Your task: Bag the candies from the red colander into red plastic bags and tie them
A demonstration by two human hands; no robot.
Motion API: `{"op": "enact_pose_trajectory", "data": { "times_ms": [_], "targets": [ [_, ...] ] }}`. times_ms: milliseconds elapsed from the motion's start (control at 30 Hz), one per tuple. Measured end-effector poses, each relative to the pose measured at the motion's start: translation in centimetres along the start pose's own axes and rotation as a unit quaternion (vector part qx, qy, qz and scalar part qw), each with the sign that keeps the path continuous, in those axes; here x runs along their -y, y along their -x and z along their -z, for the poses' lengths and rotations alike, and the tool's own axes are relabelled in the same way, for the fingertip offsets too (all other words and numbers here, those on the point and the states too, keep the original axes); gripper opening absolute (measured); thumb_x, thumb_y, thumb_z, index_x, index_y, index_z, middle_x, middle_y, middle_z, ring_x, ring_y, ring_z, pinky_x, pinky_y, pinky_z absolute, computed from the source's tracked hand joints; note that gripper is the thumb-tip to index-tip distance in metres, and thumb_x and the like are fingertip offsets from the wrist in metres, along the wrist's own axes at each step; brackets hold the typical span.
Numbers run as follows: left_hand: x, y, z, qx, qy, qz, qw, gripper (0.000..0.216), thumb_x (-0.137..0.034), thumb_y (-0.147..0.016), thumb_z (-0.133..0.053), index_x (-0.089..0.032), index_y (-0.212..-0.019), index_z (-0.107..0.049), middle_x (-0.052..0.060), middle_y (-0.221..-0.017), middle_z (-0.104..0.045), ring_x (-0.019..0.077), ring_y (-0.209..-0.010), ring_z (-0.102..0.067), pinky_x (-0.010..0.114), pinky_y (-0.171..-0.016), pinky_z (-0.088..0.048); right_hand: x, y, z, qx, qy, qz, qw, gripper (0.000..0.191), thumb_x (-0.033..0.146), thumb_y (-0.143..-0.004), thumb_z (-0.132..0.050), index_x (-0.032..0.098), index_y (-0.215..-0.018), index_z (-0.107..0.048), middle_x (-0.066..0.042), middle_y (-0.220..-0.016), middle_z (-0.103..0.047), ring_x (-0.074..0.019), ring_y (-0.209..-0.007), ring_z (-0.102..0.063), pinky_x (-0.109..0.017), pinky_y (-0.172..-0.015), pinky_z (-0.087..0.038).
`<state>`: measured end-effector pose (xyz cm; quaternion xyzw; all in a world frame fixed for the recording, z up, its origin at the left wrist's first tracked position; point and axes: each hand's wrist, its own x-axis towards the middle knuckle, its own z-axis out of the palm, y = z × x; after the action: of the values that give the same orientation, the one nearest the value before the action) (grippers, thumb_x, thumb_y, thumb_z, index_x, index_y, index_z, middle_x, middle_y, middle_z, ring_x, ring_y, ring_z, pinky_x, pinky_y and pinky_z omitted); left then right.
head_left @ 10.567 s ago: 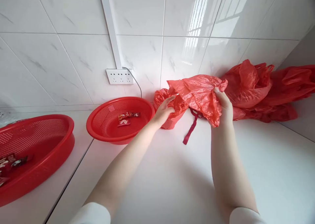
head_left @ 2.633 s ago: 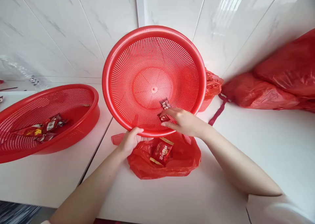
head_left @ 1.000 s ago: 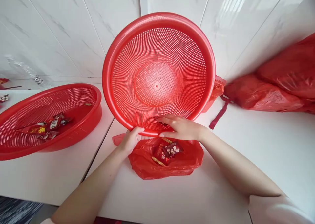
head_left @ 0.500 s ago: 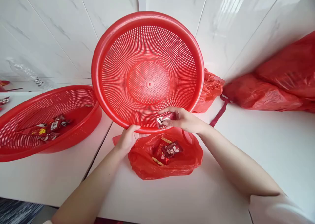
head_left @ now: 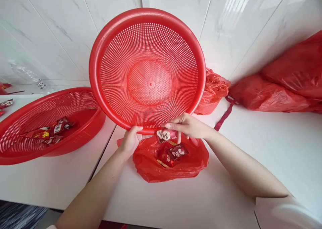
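My left hand grips the lower rim of a round red perforated basket, tilted up on edge with its inside facing me. At that lower rim my right hand holds a small red wrapped candy over an open red plastic bag lying on the white counter. Inside the bag are two more red candy packets. The basket looks empty inside.
A second red basket with several wrapped candies stands on the counter at left. Crumpled red plastic bags lie along the tiled wall at right, one behind the tilted basket. A few loose candies lie far left. The counter's front edge runs near me.
My right hand has drawn the candy from inside the basket's rim down and out over the bag. The basket has shifted slightly left and tilted a bit more upright.
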<state>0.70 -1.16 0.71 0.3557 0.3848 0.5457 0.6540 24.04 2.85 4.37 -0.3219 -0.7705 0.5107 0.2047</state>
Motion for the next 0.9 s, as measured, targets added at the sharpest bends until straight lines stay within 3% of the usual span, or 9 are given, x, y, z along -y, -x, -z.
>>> {"op": "enact_pose_trajectory", "data": {
  "times_ms": [67,167,367,500,600,667,733,833,900],
  "targets": [
    [-0.1,0.0,0.1,0.0,-0.004,-0.006,1.0,0.04,-0.021,-0.078,-0.053,-0.012,-0.115,-0.065,0.014,-0.112,-0.07,0.033,-0.11,-0.063,0.051,-0.095,-0.05,0.7,0.6,-0.2,-0.049,0.092,0.041,0.994,0.04,0.046,-0.095,-0.046,0.026,-0.125,-0.063,-0.006,-0.109,-0.071,-0.0177,-0.076,-0.072,-0.028,-0.062,-0.056],
    [-0.3,-0.1,0.3,0.009,0.016,-0.01,1.0,0.03,-0.022,-0.079,-0.052,-0.012,-0.103,-0.068,0.013,-0.112,-0.069,0.0328,-0.112,-0.061,0.05,-0.094,-0.051,1.1,1.2,-0.1,-0.12,0.227,0.085,0.963,0.054,0.045,-0.091,-0.054,0.029,-0.141,-0.046,-0.007,-0.14,-0.053,-0.0262,-0.111,-0.063,-0.041,-0.093,-0.051],
    [-0.2,0.1,0.1,0.004,0.026,-0.049,0.998,0.017,-0.022,-0.08,-0.055,-0.015,-0.089,-0.067,0.009,-0.112,-0.069,0.031,-0.116,-0.057,0.048,-0.094,-0.052,-0.9,0.0,-0.4,-0.195,0.392,0.076,0.896,0.04,0.032,-0.087,-0.058,0.026,-0.126,-0.057,-0.009,-0.138,-0.052,-0.0309,-0.105,-0.063,-0.048,-0.083,-0.053],
    [-0.4,0.7,-0.2,0.052,-0.029,-0.075,0.995,0.024,-0.034,-0.08,-0.059,-0.016,-0.094,-0.067,0.011,-0.113,-0.067,0.0334,-0.115,-0.058,0.05,-0.092,-0.051,-1.6,-0.9,-0.4,-0.301,0.358,0.154,0.87,0.023,0.023,-0.086,-0.056,0.022,-0.109,-0.062,-0.012,-0.122,-0.058,-0.0284,-0.111,-0.058,-0.046,-0.092,-0.049],
    [-1.8,1.3,-0.1,0.065,-0.179,-0.146,0.971,0.044,-0.036,-0.077,-0.065,-0.022,-0.119,-0.06,0.011,-0.124,-0.062,0.0335,-0.119,-0.055,0.05,-0.098,-0.045,-1.0,-0.6,0.6,-0.404,0.301,0.189,0.843,0.009,0.025,-0.084,-0.059,0.023,-0.093,-0.063,-0.01,-0.111,-0.059,-0.0255,-0.107,-0.059,-0.042,-0.091,-0.049],
    [-3.3,1.8,0.4,-0.022,-0.353,-0.241,0.904,0.057,-0.029,-0.075,-0.069,-0.026,-0.13,-0.054,0.01,-0.135,-0.054,0.0329,-0.128,-0.047,0.05,-0.109,-0.033,-0.5,-0.1,1.8,-0.468,0.288,0.185,0.815,0.009,0.031,-0.082,-0.064,0.024,-0.087,-0.06,-0.008,-0.101,-0.061,-0.025,-0.1,-0.06,-0.041,-0.088,-0.05],
    [-4.8,2.0,1.6,-0.161,-0.527,-0.308,0.775,0.058,-0.024,-0.076,-0.067,-0.026,-0.132,-0.053,0.01,-0.143,-0.045,0.0342,-0.136,-0.034,0.052,-0.116,-0.017,0.0,0.5,3.0,-0.512,0.29,0.17,0.79,0.018,0.037,-0.08,-0.067,0.023,-0.085,-0.057,-0.006,-0.093,-0.061,-0.0245,-0.091,-0.06,-0.041,-0.082,-0.05],
    [-6.2,1.8,4.5,-0.335,-0.683,-0.278,0.587,0.056,-0.02,-0.078,-0.062,-0.02,-0.133,-0.051,0.018,-0.143,-0.044,0.0407,-0.134,-0.033,0.066,-0.11,-0.006,0.4,1.3,4.4,-0.542,0.305,0.151,0.768,0.025,0.044,-0.078,-0.069,0.024,-0.085,-0.056,-0.006,-0.09,-0.06,-0.0244,-0.083,-0.059,-0.04,-0.073,-0.051],
    [-6.7,1.5,6.7,-0.38,-0.738,-0.217,0.514,0.054,-0.016,-0.075,-0.061,-0.015,-0.128,-0.054,0.021,-0.12,-0.06,0.0417,-0.118,-0.049,0.069,-0.106,-0.007,0.5,1.8,4.9,-0.541,0.315,0.148,0.766,0.026,0.046,-0.078,-0.069,0.026,-0.088,-0.055,-0.006,-0.094,-0.059,-0.0254,-0.084,-0.059,-0.042,-0.072,-0.051]
  ]
}}
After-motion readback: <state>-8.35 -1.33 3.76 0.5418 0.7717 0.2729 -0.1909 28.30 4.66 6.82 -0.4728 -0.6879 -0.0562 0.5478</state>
